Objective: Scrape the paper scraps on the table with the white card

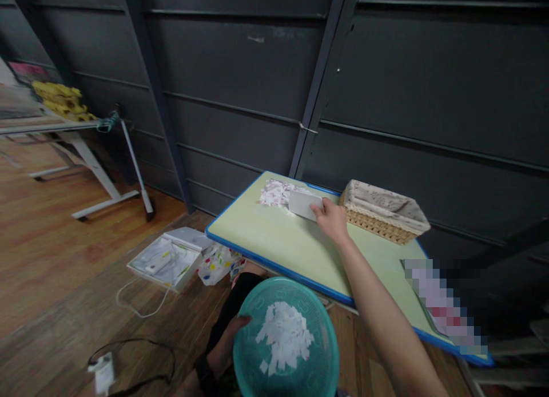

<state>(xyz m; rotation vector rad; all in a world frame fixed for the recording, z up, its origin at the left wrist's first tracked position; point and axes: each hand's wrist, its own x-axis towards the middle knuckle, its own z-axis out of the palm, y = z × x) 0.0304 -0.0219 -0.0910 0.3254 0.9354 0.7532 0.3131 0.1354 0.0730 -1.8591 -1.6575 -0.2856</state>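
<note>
Right hand pinches a white slab by its three-o'clock end — probably light, stiff, best held there; left hand clasps a green basket at nine o'clock.

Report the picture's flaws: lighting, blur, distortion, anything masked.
Head view: the wall is dark, while the paper scraps in the green basket look bright and short of detail; head view: the left hand is dim and soft-edged; head view: coarse pixel blocks obscure an item at the right of the table.
</note>
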